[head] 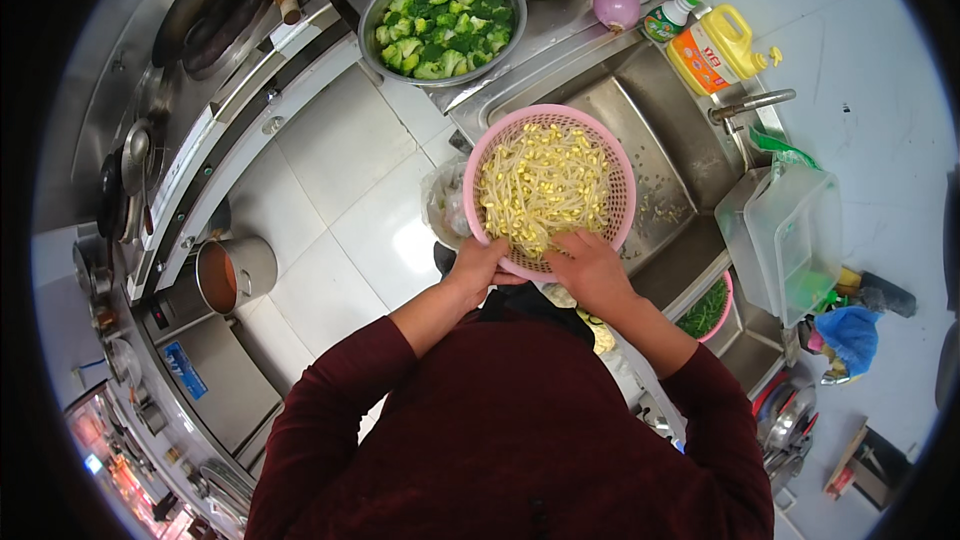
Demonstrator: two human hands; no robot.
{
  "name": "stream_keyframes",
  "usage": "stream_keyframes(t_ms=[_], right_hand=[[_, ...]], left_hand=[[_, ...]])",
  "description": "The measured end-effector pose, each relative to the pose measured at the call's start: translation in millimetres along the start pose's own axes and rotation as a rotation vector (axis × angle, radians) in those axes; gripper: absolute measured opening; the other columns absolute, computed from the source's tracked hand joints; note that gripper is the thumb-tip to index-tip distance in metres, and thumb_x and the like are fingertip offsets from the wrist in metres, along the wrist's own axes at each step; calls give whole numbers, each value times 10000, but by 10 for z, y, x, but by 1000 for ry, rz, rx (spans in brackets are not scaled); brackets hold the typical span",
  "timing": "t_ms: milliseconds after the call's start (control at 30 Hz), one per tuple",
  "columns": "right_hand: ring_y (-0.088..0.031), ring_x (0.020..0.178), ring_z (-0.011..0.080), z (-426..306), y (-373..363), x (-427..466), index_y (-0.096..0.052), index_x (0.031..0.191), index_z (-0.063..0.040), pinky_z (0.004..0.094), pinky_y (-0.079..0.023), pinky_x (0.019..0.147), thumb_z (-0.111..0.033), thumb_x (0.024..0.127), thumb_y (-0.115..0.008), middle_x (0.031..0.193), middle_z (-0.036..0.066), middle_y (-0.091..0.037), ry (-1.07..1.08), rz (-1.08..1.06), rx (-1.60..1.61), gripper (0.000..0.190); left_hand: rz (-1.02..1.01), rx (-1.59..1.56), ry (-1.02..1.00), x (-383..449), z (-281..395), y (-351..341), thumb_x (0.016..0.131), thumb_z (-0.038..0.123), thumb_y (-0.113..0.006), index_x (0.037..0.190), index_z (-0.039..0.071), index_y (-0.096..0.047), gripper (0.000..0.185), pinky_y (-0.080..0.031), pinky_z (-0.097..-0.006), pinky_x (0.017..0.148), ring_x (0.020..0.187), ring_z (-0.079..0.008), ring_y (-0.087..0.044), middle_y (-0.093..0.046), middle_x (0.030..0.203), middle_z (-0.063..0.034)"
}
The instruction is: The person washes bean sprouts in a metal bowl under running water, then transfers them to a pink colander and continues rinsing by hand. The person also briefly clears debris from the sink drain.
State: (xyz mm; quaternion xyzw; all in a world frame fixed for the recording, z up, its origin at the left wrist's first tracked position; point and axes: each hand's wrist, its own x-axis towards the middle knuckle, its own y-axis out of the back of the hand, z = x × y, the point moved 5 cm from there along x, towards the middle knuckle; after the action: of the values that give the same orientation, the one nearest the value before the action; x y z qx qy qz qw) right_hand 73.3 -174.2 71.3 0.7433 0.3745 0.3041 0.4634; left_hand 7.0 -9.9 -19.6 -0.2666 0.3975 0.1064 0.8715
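A round pink plastic colander point(624, 172) full of yellow-headed soybean sprouts point(546, 184) is held in front of me, partly over the edge of a stainless steel sink point(660, 142). My left hand point(476, 268) grips its near left rim, thumb on top and fingers underneath. At the near right, my right hand point(589, 262) reaches over the rim, its fingertips among the sprouts. Whether those fingers pinch any sprouts is hidden. Loose sprout bits and water drops lie on the sink bottom.
Beyond the sink stand a steel bowl of broccoli florets point(450, 30), a purple onion point(616, 6) and a yellow detergent jug point(716, 49). A faucet point(750, 105) and clear plastic bins point(787, 232) line the right side. Leafy greens point(705, 311) fill another pink basket. Left is a steel pot point(236, 274).
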Motion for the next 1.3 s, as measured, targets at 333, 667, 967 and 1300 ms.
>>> stream_keyframes(t_ms=[333,667,967,1300], right_hand=[[-601,905,308,323,223,367,-690,921,-69,418,-512,762,-112,788,-742,912,96,-604,-183,190,122,149],[-584,843,294,-37,18,435,-643,787,-59,424,-505,721,-113,811,-644,850,102,-564,-53,115,119,59],[-616,895,308,691,-147,1046,-719,888,-61,412,-513,765,-109,821,-689,879,113,-608,-119,116,-95,88],[-620,908,303,742,-182,1131,-717,848,-80,428,-518,790,-107,751,-773,870,87,-608,-152,168,-21,115]], left_hand=[[-3,-13,15,40,-31,25,1001,132,-512,1350,-57,-498,397,-673,-412,725,957,-326,-730,-670,1175,-213],[8,-26,10,63,-70,51,987,128,-532,1294,-45,-554,353,-663,-411,692,923,-312,-737,-695,1121,-186],[-33,15,38,55,-45,48,976,104,-512,1379,-41,-449,433,-662,-460,786,992,-342,-723,-662,1192,-214],[-9,14,49,59,-36,48,955,84,-515,1363,-72,-456,440,-670,-434,744,967,-342,-729,-659,1189,-224]])
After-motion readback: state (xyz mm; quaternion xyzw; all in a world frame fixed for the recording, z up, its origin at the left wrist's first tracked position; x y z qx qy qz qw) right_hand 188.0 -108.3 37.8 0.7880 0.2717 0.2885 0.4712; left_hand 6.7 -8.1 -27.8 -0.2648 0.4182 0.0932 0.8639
